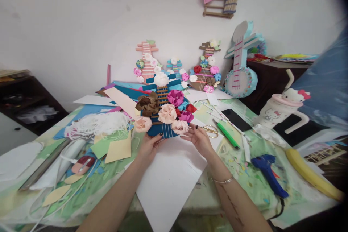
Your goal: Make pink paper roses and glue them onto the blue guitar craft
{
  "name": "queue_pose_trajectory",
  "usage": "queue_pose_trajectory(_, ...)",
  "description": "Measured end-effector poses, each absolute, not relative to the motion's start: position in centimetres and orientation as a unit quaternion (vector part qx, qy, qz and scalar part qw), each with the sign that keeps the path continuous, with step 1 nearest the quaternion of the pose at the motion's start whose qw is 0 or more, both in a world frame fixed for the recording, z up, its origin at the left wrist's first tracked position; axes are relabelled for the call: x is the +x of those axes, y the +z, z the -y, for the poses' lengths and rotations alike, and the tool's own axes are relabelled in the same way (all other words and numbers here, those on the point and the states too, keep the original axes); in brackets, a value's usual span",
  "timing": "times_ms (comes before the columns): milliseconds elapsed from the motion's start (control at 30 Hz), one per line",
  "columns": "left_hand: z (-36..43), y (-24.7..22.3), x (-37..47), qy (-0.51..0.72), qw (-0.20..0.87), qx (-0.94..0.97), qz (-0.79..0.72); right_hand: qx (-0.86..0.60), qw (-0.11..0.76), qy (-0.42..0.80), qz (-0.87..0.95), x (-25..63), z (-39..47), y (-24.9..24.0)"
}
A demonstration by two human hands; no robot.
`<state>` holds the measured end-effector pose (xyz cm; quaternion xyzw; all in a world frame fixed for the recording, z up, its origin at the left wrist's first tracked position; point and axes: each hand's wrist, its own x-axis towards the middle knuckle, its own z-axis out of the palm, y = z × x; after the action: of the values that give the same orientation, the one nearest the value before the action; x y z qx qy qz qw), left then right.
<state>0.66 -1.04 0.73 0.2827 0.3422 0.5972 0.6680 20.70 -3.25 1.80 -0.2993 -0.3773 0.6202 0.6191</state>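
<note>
Over the middle of the table I see a dark blue paper lute [154, 129], upright, with crumpled paper flowers in pink, brown, magenta and red, and a white one at its top. White strings run down its lower front. My left hand [149, 146] grips its lower left edge, thumb across the front and the other fingers mostly behind. At the lower right, my right hand [199, 139] has its fingers at the edge below a pale pink flower [179, 127]; some fingertips are hidden. Beneath both hands lies a white sheet [170, 185].
Finished paper lutes, one brown [199, 79], lean at the wall. White string [99, 125] is heaped left, near paper squares [119, 149]. On the right are gold scissors [211, 131], a green pen [227, 135], a phone [236, 119], a blue glue gun [269, 174], a banana [310, 172] and a cup [277, 110].
</note>
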Motion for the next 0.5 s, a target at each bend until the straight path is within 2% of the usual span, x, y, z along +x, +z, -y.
queue_pose_trajectory(100, 1.1, 0.7, 0.7, 0.603, 0.657, 0.291, -0.347, -0.312, 0.55, 0.639, 0.438, 19.7, 3.5, 1.6)
queue_pose_trajectory(300, 1.1, 0.6, 0.6, 0.617, 0.645, 0.303, -0.334, -0.428, 0.452, 0.606, 0.496, 20.3, 3.4, 1.5)
queue_pose_trajectory(367, 1.0, 0.5, 0.5, 0.623, 0.64, 0.304, -0.331, -0.418, 0.474, 0.601, 0.49, 21.1, 3.5, 2.1)
queue_pose_trajectory(500, 1.1, 0.5, 0.6, 0.617, 0.642, 0.304, -0.337, -0.412, 0.61, 0.498, 0.46, 21.5, 3.3, 3.6)
